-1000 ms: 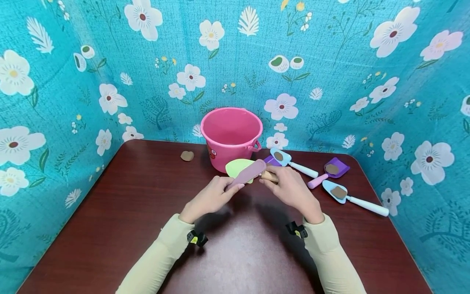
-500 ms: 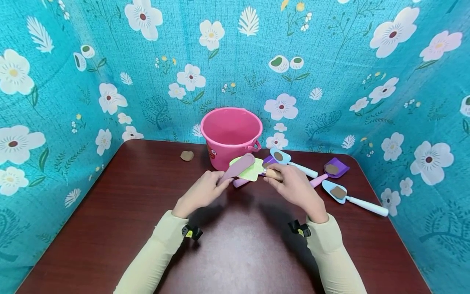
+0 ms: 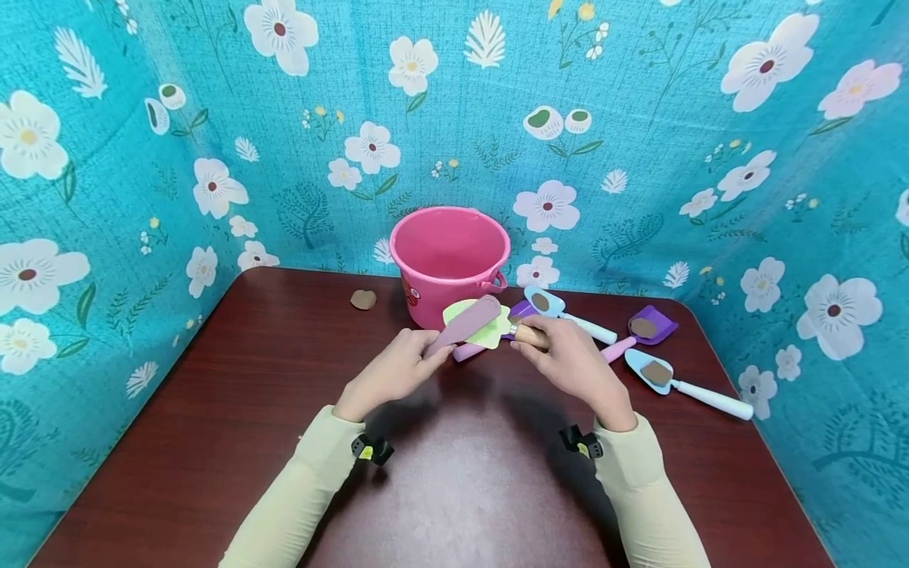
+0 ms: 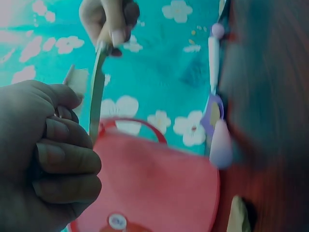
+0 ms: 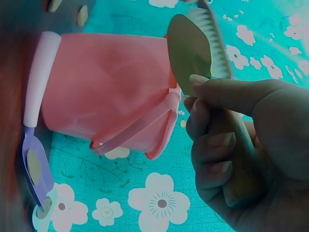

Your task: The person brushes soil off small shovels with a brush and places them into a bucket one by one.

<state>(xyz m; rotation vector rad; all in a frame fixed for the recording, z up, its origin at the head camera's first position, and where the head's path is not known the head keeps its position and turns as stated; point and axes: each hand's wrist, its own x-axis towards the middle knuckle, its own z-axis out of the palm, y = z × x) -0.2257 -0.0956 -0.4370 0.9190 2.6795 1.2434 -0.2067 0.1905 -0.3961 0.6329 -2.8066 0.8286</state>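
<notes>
Trowel (image 3: 500,327), green blade (image 3: 486,338), wooden handle (image 3: 531,337) clenched in right hand (image 3: 571,363), raised in front of bucket (image 3: 433,296). Left hand (image 3: 394,367) grips mauve brush (image 3: 467,320); tip now over blade, was nearer handle a second ago. Wrist views show pale bristles (image 5: 212,34), hidden in head view.

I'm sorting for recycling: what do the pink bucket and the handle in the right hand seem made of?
Pink bucket: likely smooth plastic with a slight sheen, being evenly coloured and moulded-looking. Handle: probably smooth wood, from its tan colour; varnish unclear.
</notes>
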